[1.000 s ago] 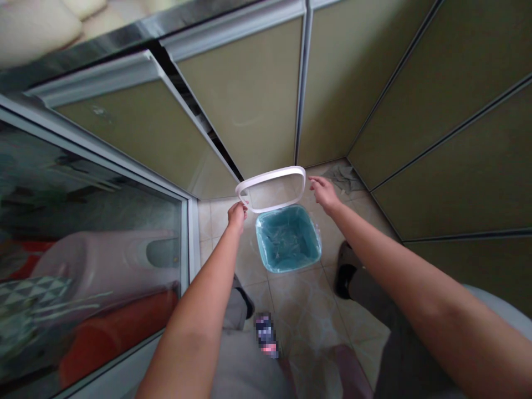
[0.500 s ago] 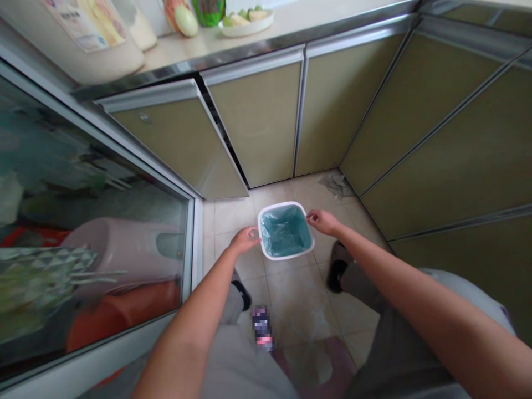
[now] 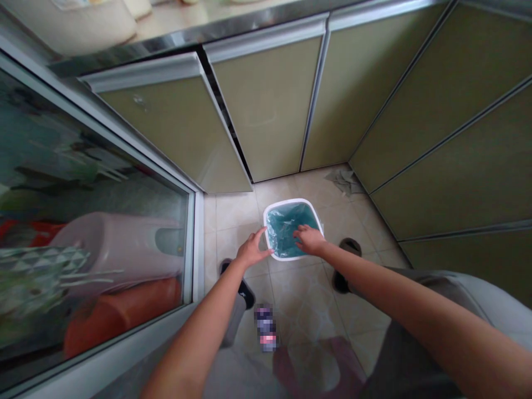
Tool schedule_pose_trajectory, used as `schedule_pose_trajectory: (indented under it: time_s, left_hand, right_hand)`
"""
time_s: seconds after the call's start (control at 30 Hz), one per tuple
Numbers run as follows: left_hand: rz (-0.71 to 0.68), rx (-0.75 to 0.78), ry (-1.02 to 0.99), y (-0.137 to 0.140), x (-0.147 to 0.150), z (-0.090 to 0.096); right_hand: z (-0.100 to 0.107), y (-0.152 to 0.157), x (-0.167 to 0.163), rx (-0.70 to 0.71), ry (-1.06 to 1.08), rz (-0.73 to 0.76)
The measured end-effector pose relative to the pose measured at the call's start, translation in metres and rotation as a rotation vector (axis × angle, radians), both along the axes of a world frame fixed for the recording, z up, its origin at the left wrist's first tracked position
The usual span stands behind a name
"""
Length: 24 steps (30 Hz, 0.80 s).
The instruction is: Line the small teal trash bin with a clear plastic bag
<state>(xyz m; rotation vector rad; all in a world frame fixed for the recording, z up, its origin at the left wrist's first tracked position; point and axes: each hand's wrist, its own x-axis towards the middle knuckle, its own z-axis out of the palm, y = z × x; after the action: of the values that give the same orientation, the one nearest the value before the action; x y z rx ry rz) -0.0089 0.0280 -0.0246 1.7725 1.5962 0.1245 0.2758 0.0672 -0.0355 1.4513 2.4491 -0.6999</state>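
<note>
A small trash can with a white rim [image 3: 291, 201] stands on the tiled floor between my feet. A teal plastic bag [image 3: 282, 228] lines its inside, wrinkled and shiny. At the left side of the can is my left hand [image 3: 251, 251], thumb and fingers spread, with the fingertips at the rim. My right hand [image 3: 310, 240] reaches over the right part of the opening, its fingers apart and slightly bent above the liner. Nothing shows between the fingers of either hand. The right forearm hides part of the can's lower right corner.
Olive cabinet doors [image 3: 266, 105] run along the back and right, and the left door [image 3: 166, 127] hangs ajar. A glass sliding door [image 3: 192, 244] borders the left. A grey cloth [image 3: 344, 182] lies in the floor corner. Near my feet is a pixelated patch [image 3: 266, 328].
My right hand has moved from the right rim to over the opening, its fingers spreading. My left hand has opened wider at the left rim. The view has tilted down.
</note>
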Motion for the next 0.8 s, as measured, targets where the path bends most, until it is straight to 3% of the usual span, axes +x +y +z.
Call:
schedule_pose_trajectory:
  time_s: [0.17, 0.27, 0.37, 0.47, 0.63, 0.8]
  left_hand:
    - [0.009, -0.09, -0.043, 0.001, -0.004, 0.0]
    - [0.018, -0.146, -0.047, 0.004, -0.004, 0.0]
    - [0.025, -0.188, -0.058, 0.005, -0.005, -0.004]
    - [0.03, -0.21, -0.066, 0.005, -0.011, -0.011]
    - [0.023, -0.211, -0.067, 0.005, -0.013, -0.017]
    - [0.016, -0.196, -0.032, 0.005, -0.006, -0.013]
  right_hand:
    - [-0.076, 0.022, -0.045, -0.326, -0.053, -0.018]
    - [-0.118, 0.046, -0.072, -0.452, -0.102, -0.084]
    - [-0.154, 0.064, -0.096, -0.5, -0.142, -0.145]
    - [-0.182, 0.069, -0.106, -0.445, -0.14, -0.159]
    - [-0.203, 0.06, -0.094, -0.34, 0.004, -0.135]
    - [-0.185, 0.054, -0.084, -0.384, 0.042, -0.194]
